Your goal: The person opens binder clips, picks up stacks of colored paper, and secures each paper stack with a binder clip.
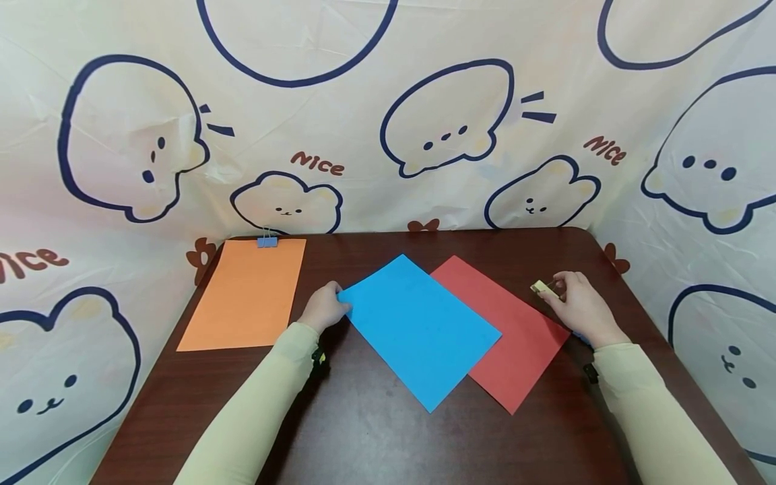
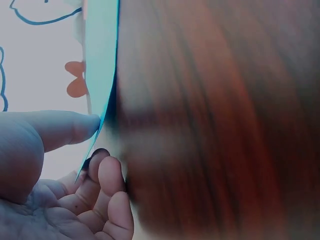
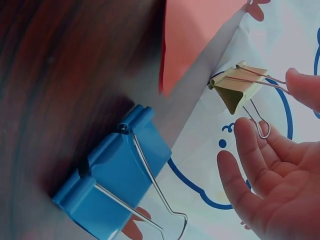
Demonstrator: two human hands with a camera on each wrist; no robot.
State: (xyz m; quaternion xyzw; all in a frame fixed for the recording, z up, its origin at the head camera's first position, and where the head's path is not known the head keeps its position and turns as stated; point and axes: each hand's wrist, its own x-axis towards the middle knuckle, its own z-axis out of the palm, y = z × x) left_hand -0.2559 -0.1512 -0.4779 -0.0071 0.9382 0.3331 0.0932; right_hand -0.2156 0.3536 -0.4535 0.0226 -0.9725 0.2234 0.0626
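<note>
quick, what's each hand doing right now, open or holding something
Left hand: holding the blue paper, pinched at one corner.
Right hand: holding the yellow clip by its wire handles.

I'm standing by a screened-off desk nook; home or office, I can't tell. Pale cloth printed with cartoon animals and the word "Nice" walls in 3 sides of a dark wood-grain table. The orange sheet, blue sheet, red sheet and 3 binder clips are stationery, the kind kept at a desk.
</note>
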